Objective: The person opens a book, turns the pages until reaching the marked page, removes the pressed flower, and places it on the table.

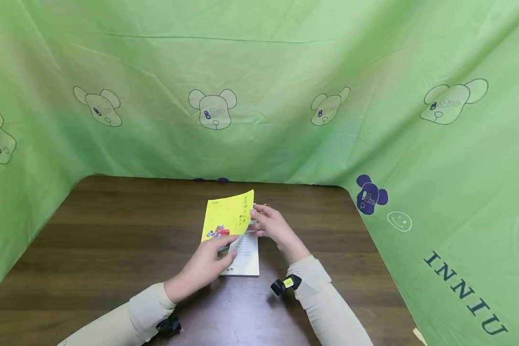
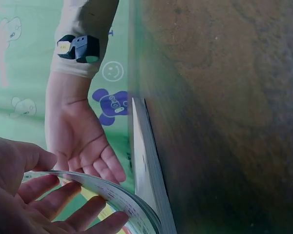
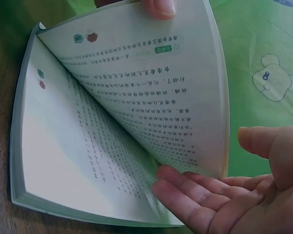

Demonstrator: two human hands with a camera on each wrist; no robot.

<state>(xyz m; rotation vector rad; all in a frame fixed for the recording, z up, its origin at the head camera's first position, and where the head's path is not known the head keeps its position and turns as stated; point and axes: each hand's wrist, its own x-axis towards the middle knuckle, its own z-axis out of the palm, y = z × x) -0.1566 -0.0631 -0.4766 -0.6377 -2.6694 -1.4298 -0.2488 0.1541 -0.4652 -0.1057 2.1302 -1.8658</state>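
A paperback book with a yellow cover (image 1: 225,216) lies on the table, its front cover and a batch of pages lifted and bowed. Printed pages (image 3: 151,83) face the right wrist camera, parted from a lower block of pages (image 3: 78,146). My left hand (image 1: 205,262) pinches the lifted part near its lower edge, thumb (image 3: 161,7) on the inner page. On the book's right side is my right hand (image 1: 277,230). Its fingers (image 3: 195,195) extend loosely into the gap at the page edge, while its thumb (image 3: 254,141) stands apart from the paper.
The dark wooden table (image 1: 112,240) spreads around the book. Green cloth (image 1: 264,57) with printed bear heads hangs behind and along the sides. Each sleeve carries a small black device, one (image 1: 285,284) at the right wrist and another (image 1: 168,326) at the left.
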